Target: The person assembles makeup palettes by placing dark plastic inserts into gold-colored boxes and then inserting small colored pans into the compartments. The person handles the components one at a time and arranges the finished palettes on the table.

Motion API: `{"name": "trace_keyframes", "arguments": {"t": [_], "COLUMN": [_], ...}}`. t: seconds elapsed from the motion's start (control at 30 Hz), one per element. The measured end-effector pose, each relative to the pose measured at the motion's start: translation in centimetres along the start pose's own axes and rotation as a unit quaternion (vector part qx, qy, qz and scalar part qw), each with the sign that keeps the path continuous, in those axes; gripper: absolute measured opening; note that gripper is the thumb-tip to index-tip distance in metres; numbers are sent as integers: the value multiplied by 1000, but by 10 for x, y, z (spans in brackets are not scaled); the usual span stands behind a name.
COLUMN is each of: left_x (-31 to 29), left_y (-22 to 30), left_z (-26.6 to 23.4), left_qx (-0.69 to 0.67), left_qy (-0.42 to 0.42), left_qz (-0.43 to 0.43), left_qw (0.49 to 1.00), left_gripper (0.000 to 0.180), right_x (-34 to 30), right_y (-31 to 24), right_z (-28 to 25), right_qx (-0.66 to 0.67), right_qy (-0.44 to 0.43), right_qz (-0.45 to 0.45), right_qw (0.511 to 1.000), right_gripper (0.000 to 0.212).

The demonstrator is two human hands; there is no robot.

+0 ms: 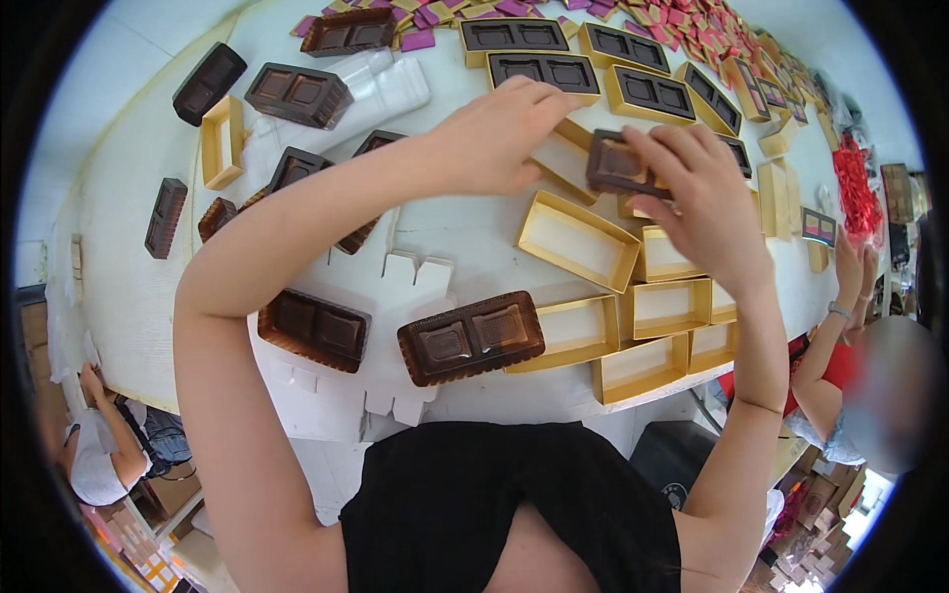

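Observation:
My left hand (504,135) is closed on the left end of an open gold box (561,170) with a pale inside. Just right of it, my right hand (698,191) grips a brown plastic tray insert (613,164) with moulded compartments. The insert is over the right part of that box; whether they touch I cannot tell. Below my hands lies another open gold box (577,241), with nothing inside. Beyond my left hand stand gold boxes with dark inserts seated in them, one of them a filled box (544,75).
Several loose inserts lie left and near, including a brown insert (472,338) by the front edge. Open gold boxes (647,368) cluster at the near right. Clear plastic wrapping (386,89) lies at the back left. Small wrapped pieces (682,30) are heaped at the far edge. A co-worker's hands (852,267) are at the right.

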State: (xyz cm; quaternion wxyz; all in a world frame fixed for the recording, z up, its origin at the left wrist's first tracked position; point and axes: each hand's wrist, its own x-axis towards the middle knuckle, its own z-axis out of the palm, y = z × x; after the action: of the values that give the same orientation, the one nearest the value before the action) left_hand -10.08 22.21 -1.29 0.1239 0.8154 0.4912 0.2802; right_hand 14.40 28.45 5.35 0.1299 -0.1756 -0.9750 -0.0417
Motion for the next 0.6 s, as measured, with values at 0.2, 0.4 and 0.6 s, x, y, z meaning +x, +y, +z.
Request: {"name": "trace_keyframes", "arguments": {"t": [0.2, 0.4, 0.6], "left_x": [7, 3, -9], "left_y": [-12, -34, -26], "left_z": [-11, -4, -6], "left_qx": [84, 1, 51], "left_qy": [-32, -15, 13], "left_qz": [0, -9, -51], "left_qw": [996, 1000, 997], "left_gripper": [77, 81, 75], "right_x": [14, 41, 37], "right_y": [-17, -24, -19], "right_z": [38, 86, 86], "right_qx": [6, 80, 96], "right_qy": [40, 73, 75], "right_qz": [43, 20, -10], "right_qw": [998, 994, 992], "right_gripper": [51, 57, 56]}}
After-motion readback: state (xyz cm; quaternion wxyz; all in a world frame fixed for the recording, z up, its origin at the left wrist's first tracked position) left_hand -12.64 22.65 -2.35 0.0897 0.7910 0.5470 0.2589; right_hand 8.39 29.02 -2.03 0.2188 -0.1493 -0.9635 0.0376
